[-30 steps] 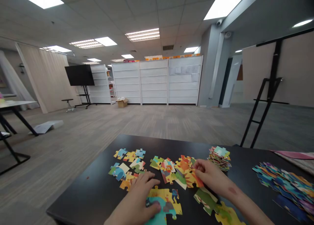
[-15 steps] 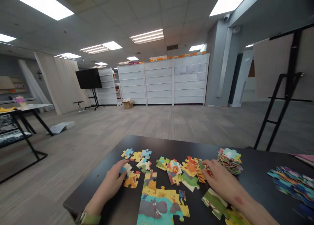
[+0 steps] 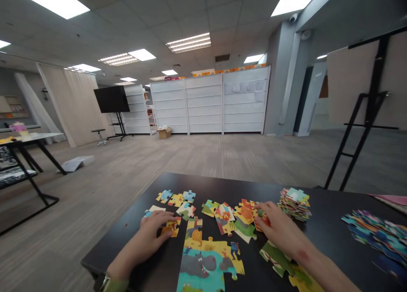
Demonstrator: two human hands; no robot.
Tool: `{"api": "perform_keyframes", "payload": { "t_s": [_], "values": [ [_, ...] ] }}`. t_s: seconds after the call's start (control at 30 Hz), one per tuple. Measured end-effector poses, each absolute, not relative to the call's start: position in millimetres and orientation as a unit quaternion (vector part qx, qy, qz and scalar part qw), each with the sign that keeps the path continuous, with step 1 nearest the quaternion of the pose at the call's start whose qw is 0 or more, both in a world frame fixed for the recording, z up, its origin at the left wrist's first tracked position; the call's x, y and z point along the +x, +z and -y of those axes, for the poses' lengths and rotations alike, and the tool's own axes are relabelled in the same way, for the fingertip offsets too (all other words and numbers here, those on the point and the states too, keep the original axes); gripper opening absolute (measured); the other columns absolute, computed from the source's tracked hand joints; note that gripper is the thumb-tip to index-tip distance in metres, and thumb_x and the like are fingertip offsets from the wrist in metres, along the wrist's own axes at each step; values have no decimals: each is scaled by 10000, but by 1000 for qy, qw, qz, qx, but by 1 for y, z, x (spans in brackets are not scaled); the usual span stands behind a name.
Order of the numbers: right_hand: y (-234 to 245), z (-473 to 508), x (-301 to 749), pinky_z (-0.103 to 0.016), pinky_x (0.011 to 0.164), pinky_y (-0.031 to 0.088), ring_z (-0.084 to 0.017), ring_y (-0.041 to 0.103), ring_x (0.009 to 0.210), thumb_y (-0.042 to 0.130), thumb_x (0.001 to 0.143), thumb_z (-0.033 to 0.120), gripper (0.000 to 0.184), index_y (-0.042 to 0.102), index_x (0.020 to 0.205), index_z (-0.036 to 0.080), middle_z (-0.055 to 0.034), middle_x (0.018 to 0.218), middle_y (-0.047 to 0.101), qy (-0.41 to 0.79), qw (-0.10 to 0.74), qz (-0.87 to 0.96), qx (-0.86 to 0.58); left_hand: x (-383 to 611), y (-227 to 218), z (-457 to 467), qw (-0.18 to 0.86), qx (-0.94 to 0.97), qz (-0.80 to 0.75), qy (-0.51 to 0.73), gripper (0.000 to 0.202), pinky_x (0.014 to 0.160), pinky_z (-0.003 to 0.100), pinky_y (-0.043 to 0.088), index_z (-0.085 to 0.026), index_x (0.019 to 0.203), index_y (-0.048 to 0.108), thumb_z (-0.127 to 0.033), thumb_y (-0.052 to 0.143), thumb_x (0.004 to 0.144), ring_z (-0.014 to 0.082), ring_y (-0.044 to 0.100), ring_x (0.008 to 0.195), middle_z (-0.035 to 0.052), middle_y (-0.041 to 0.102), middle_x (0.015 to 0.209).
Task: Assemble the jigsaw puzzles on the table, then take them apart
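Note:
Colourful jigsaw pieces lie on a black table [image 3: 136, 224]. My left hand [image 3: 152, 230] rests flat, fingers spread, on loose pieces at the left, its fingertips on an orange-yellow piece [image 3: 171, 229]. My right hand [image 3: 278, 226] lies over the orange and green pieces [image 3: 244, 213] in the middle, fingers curled onto them. A joined section with a hippo [image 3: 206, 264] sits between my arms. A stack of pieces [image 3: 294, 203] stands just right of my right hand.
More blue pieces [image 3: 375, 234] are spread at the table's right end, and green-yellow pieces [image 3: 280, 264] lie under my right forearm. A black easel stand [image 3: 359, 130] rises behind the table. Another table [image 3: 28, 145] stands far left, white shelving [image 3: 206, 103] at the back.
My left hand left the hippo section, reached to the loose pieces at the left and now lies flatter on them. My right hand stayed on the orange pieces. The camera shifted slightly.

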State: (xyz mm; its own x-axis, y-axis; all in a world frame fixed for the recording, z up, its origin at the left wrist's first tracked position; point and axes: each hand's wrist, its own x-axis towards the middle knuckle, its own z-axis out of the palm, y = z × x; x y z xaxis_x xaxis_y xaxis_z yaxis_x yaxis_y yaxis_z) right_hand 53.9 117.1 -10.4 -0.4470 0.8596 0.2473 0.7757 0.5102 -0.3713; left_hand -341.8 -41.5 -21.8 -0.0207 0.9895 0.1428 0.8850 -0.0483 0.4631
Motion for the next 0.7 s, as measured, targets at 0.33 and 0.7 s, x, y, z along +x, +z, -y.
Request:
{"api": "perform_keyframes", "payload": {
  "t_s": [0.33, 0.7],
  "values": [
    [24, -50, 20, -333, 988, 475, -236, 606, 1135, 754, 804, 319, 258, 775, 1060, 300, -48, 1231, 612, 287, 99, 911, -278, -310, -8, 25, 197, 657, -595, 420, 160, 823, 335, 511, -200, 972, 706, -317, 647, 879, 252, 653, 926, 69, 701, 987],
    [25, -39, 10, -314, 949, 472, -223, 601, 1088, 774, 786, 275, 257, 790, 1040, 308, -43, 1167, 609, 297, 66, 912, -276, -247, -2, -5, 218, 691, -587, 361, 176, 823, 311, 481, -213, 956, 776, -194, 662, 824, 223, 647, 902, 35, 727, 946]
  ]
}}
